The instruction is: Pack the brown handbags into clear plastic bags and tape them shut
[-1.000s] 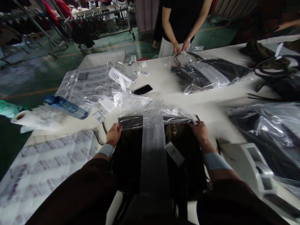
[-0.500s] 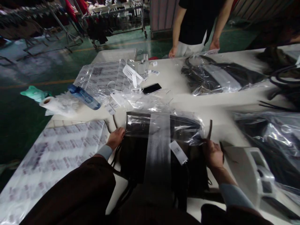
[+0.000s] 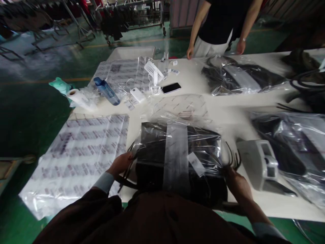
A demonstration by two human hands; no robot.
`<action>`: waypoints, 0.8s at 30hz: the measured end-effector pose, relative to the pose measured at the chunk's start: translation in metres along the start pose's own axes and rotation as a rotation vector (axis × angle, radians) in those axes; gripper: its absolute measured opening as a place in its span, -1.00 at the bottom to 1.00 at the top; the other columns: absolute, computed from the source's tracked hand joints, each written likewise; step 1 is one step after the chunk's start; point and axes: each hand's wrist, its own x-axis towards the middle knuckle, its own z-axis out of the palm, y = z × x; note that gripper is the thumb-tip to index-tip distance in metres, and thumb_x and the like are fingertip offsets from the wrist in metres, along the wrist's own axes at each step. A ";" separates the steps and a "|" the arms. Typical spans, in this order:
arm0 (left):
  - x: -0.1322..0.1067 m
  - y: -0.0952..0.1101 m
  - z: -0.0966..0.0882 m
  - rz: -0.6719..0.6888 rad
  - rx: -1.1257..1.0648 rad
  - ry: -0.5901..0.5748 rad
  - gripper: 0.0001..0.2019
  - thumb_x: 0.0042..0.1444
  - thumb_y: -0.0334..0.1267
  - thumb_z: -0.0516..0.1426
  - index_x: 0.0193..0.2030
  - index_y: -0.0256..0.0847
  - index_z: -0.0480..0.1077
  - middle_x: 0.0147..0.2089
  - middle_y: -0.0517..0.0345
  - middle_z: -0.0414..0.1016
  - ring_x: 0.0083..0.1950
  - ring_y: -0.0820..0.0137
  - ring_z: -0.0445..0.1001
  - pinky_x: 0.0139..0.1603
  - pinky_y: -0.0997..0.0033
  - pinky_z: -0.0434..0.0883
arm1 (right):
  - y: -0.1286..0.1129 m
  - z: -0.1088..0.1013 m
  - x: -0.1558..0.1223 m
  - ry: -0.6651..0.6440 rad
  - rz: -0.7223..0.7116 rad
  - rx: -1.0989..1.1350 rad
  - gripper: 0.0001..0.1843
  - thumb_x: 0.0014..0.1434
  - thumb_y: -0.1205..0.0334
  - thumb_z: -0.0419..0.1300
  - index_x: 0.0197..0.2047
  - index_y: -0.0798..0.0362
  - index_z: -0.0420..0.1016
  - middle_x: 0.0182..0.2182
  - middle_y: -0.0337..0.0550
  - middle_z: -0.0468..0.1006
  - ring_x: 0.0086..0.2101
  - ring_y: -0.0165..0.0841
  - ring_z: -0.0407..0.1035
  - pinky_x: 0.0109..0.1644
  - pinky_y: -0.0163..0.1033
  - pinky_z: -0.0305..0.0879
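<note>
A dark folded garment lies on the table in front of me, with a pale translucent strip down its middle and a white tag on it. A clear plastic bag covers its far part; the near part stays outside. At the left edge of the bag's mouth, my left hand is closed on the plastic. My right hand pinches the opposite edge. Dark cords stick out by the right hand, and others hang beside the left.
Printed plastic bags lie stacked at left. Beyond are a blue bottle, a white roll and a phone. A tape dispenser and a bagged garment are at right. Across the table stands a person.
The bag's mouth has come toward me over more of the garment, now covering part of the tag. Both hands have moved nearer my body with it. The camera view has shifted.
</note>
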 end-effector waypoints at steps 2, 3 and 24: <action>-0.025 -0.007 0.007 -0.064 -0.016 0.024 -0.94 0.04 -0.34 -0.01 -0.34 -0.14 0.24 -0.46 0.18 0.39 -0.41 0.35 0.39 -0.43 0.45 0.12 | -0.008 0.002 -0.021 0.016 0.035 -0.015 -0.71 0.18 0.16 -0.09 -0.16 0.04 0.38 -0.39 -0.01 0.53 -0.46 -0.23 0.39 -0.42 -0.21 0.15; -0.038 -0.010 0.009 -0.088 -0.027 0.036 -0.91 0.06 -0.33 -0.01 -0.28 -0.13 0.25 -0.43 0.17 0.41 -0.39 0.34 0.41 -0.42 0.45 0.15 | -0.010 0.004 -0.035 0.020 0.059 0.011 -0.69 0.19 0.14 -0.11 -0.14 0.04 0.37 -0.37 0.00 0.53 -0.45 -0.22 0.40 -0.41 -0.21 0.16; -0.127 0.006 0.040 -0.338 0.017 -0.172 -0.85 0.10 -0.27 0.02 -0.31 -0.17 0.41 -0.27 0.03 0.52 -0.18 0.23 0.50 -0.29 0.38 0.32 | -0.005 0.042 -0.111 -0.109 0.200 0.326 -0.56 0.12 0.25 -0.18 0.02 0.18 0.27 -0.44 -0.02 0.51 -0.44 -0.27 0.40 -0.34 -0.25 0.21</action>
